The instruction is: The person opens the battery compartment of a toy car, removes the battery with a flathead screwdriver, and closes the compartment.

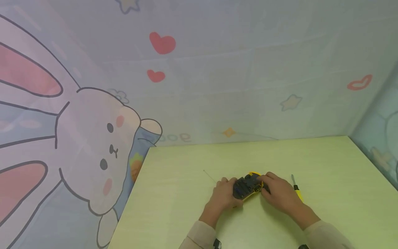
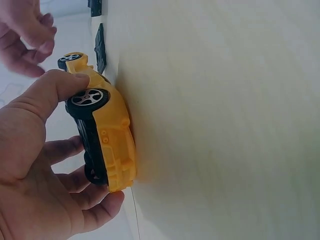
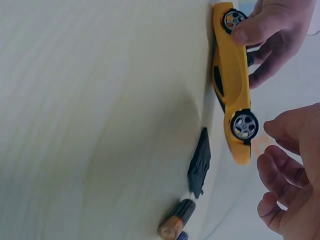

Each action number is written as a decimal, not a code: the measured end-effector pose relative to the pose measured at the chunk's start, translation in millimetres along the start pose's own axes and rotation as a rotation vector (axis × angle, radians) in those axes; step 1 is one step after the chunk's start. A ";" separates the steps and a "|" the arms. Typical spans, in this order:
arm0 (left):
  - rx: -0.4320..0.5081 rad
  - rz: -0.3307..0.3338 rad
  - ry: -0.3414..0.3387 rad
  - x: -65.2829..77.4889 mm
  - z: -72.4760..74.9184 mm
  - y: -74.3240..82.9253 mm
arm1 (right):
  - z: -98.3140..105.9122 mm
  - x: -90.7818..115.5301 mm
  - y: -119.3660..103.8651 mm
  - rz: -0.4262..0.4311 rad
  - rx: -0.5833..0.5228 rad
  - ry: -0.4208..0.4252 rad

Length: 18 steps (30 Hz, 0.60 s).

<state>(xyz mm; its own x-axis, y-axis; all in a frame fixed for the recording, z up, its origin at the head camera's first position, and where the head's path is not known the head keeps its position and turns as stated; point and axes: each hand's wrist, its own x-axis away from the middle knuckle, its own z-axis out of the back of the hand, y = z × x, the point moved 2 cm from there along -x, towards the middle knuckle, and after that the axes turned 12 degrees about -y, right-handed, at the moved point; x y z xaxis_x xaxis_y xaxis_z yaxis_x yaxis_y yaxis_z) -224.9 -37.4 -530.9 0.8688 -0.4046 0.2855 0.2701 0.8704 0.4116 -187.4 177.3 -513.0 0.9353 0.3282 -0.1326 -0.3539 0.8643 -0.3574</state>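
A yellow toy car (image 2: 116,135) with a black underside (image 1: 244,186) is turned wheels up over the table. My left hand (image 1: 223,194) grips one end of it, thumb (image 2: 62,86) beside a wheel and fingers around the other side. My right hand (image 3: 295,175) is at the car's other end, fingers loosely bent, with a small gap to the near wheel (image 3: 244,125) in the right wrist view. A flat black piece (image 3: 200,165) lies on the table below that end. The roof side of the car is mostly hidden.
A screwdriver (image 1: 297,191) with a yellow and black handle lies right of my right hand. A dark cylinder (image 3: 177,220) with an orange-brown end shows past the black piece. A thin wire (image 1: 209,175) sticks out beyond my left hand. A printed cloth (image 1: 217,86) hangs behind the table (image 1: 174,180).
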 end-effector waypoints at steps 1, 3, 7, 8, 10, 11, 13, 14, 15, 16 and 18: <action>-0.003 0.001 -0.002 -0.1 -0.1 -0.1 | -0.6 -2.1 -2.7 0.005 -0.009 -0.001; -0.006 0.002 -0.006 -0.6 -0.4 -0.4 | -2.7 -5.7 -8.2 0.009 -0.022 -0.012; -0.015 0.008 -0.010 -0.7 -0.2 0.7 | -9.0 -12.5 -17.0 0.040 -0.053 -0.042; -0.017 0.008 -0.008 -0.6 0.0 1.0 | -10.6 -14.1 -18.9 0.046 -0.060 -0.050; -0.022 0.002 0.002 -0.5 0.6 1.7 | -13.9 -17.3 -22.1 0.055 -0.075 -0.070; -0.027 -0.001 0.007 -0.4 0.7 1.9 | -15.5 -19.0 -23.3 0.061 -0.078 -0.080; -0.032 -0.011 0.022 -0.3 1.3 2.5 | -19.4 -22.2 -25.1 0.062 -0.082 -0.101; -0.035 -0.017 0.029 -0.5 1.4 2.7 | -21.3 -23.6 -25.7 0.062 -0.086 -0.112; -0.037 -0.022 0.036 -0.8 1.5 2.8 | -23.1 -24.9 -26.1 0.063 -0.083 -0.120; -0.039 -0.026 0.042 -1.0 1.7 2.9 | -25.2 -26.1 -26.3 0.062 -0.085 -0.129; -0.038 -0.032 0.047 -1.8 1.4 3.0 | -28.2 -27.8 -26.9 0.060 -0.092 -0.145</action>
<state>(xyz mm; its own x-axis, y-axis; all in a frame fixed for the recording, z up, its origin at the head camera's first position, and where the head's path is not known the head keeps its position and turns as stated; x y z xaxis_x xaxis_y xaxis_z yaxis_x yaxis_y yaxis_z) -226.2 -34.5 -529.0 0.8779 -0.4192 0.2313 0.3124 0.8677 0.3867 -203.8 134.2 -525.8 0.8997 0.4358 -0.0240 -0.4015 0.8048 -0.4371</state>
